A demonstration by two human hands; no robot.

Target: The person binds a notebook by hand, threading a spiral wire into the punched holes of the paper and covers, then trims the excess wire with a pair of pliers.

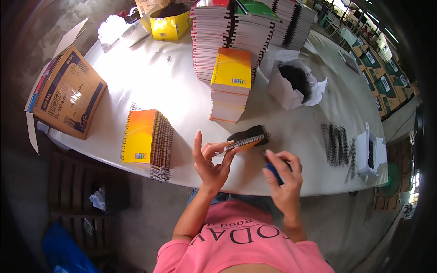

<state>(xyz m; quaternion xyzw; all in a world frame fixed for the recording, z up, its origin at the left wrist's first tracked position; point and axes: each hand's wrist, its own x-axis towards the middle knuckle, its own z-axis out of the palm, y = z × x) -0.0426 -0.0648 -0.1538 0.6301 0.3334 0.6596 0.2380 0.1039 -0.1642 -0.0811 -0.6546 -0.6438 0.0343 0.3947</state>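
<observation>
My left hand (210,160) holds a small spiral-bound notebook (247,139) by its near end, fingertips pinching the wire binding, just above the white table's front edge. My right hand (283,174) is closed around a blue-handled tool (274,173) right beside the notebook's right end. A pile of orange-covered spiral notebooks (146,139) lies to my left. A short stack with an orange and yellow cover (230,84) stands just beyond my hands.
Tall stacks of notebooks (232,34) rise at the back of the white table (173,91). A paper bag of black spirals (293,84), loose wire coils (335,143), a yellow box (169,22) and a brown carton (68,93) at the left edge surround them.
</observation>
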